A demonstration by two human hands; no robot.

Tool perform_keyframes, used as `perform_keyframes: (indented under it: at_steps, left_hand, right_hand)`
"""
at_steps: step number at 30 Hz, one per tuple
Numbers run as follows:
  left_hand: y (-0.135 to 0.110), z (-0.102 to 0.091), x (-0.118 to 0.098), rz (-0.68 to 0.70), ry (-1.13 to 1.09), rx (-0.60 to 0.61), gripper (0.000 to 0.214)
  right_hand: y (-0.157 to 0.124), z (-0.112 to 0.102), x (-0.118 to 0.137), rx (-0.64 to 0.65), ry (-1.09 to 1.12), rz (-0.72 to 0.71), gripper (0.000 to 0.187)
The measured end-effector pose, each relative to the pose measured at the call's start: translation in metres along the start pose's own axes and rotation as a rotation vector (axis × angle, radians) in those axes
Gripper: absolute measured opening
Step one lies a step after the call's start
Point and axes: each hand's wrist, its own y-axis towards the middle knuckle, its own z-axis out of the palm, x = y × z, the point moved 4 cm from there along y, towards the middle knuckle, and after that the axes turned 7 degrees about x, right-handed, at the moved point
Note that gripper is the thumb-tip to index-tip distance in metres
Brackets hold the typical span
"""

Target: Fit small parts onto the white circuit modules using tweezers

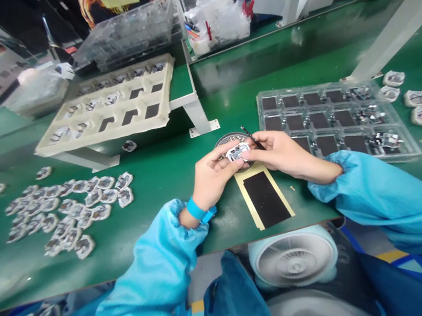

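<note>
Both my hands meet over the middle of the green table (179,163). My left hand (214,175) pinches a small white and silver part (237,152) between thumb and fingers. My right hand (281,153) grips the same part from the right, and a thin dark tool (252,137) sticks up from its fingers. Just behind the part lies a round dark disc (228,139). Under my hands a black strip on a yellow backing (267,198) lies flat near the table's front edge.
Several small white parts (66,214) are spread at the left, more (420,101) at the far right. A clear tray (334,121) with dark pads sits right of my hands. A cream tray (113,104) rests on a raised stand behind. A white fan (292,257) sits under the table edge.
</note>
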Motion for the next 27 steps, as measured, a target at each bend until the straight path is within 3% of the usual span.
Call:
perform_keyframes:
  at_steps: [9,14,18,27]
  left_hand:
    - [0.0,0.002,-0.002,0.039,-0.002,0.041,0.045]
    - [-0.001,0.004,-0.005,0.014,0.158,-0.068,0.043]
    - [-0.004,0.009,-0.002,-0.043,0.177,-0.077,0.042]
    - [-0.011,0.014,-0.003,0.077,0.22,-0.234,0.04]
  right_hand:
    - [-0.002,0.0,0.001,0.047,-0.035,-0.023,0.03]
    - [-0.001,-0.001,0.001,0.021,-0.131,-0.096,0.027]
    - [-0.003,0.001,0.004,-0.027,-0.17,-0.086,0.029]
    - [-0.004,0.009,0.0,-0.12,-0.09,-0.129,0.031]
